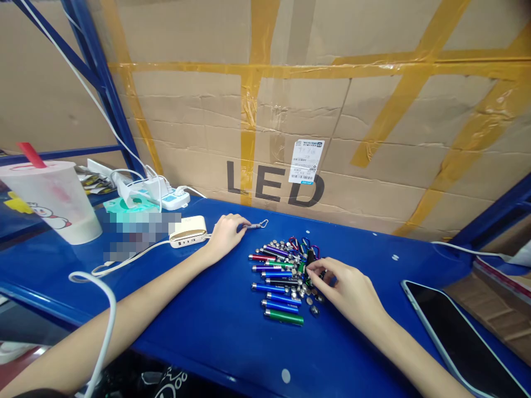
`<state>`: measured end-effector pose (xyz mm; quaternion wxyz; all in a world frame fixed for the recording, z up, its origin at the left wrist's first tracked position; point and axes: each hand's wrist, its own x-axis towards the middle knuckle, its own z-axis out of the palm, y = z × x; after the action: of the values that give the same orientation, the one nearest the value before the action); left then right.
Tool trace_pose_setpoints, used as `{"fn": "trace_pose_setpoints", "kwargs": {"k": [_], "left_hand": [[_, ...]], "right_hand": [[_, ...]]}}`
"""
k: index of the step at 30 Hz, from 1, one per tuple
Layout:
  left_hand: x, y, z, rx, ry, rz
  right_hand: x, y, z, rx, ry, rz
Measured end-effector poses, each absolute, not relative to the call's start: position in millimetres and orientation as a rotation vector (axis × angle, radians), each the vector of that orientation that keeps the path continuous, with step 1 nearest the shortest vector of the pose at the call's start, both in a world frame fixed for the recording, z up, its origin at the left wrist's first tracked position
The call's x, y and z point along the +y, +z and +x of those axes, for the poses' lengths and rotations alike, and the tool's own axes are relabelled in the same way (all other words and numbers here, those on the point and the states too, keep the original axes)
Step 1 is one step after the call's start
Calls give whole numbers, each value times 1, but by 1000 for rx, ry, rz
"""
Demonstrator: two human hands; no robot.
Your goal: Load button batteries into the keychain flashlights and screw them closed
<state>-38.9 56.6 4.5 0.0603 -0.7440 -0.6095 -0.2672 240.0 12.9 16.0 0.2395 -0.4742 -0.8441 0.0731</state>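
Blue below, on the table [224, 337]. Holding in L hand [227, 236], w/ fingertips pressed narrow, a clip-ended grey rod [252, 226], near beige power block [188, 228]. Having R hand [342, 284] at right edge of silver button cells [309, 301], fingers bent; perhaps pinching some small part, cannot tell for sure. Can see btwn both hands the coloured tubes [277, 275], approx. parallel. Farther R, also to note: phone [456, 331] w/ dark screen.
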Motion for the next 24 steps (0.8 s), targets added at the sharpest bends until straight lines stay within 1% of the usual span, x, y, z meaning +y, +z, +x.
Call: {"fn": "trace_pose_setpoints", "kwargs": {"k": [2, 6, 9, 11, 16, 19, 24], "left_hand": [[57, 6, -38, -1820, -940, -2247], [54, 11, -33, -1717, -1366, -2178], [50, 15, -29, -1646, -1510, -2118], [47, 16, -27, -1589, -1550, -2127], [43, 13, -20, -1514, -1536, -2243], [43, 9, -16, -1524, -1516, -2294], [45, 4, -15, -1500, -1496, -2349]], "right_hand": [[13, 16, 240, -2306, 196, -1306], [12, 14, 240, -2298, 168, -1296], [13, 13, 240, -2287, 161, -1316], [15, 14, 242, -2255, 86, -1354], [23, 10, 249, -2145, -308, -1487], [28, 1, 254, -2049, -353, -1662], [33, -11, 258, -2013, -278, -1839]]}}
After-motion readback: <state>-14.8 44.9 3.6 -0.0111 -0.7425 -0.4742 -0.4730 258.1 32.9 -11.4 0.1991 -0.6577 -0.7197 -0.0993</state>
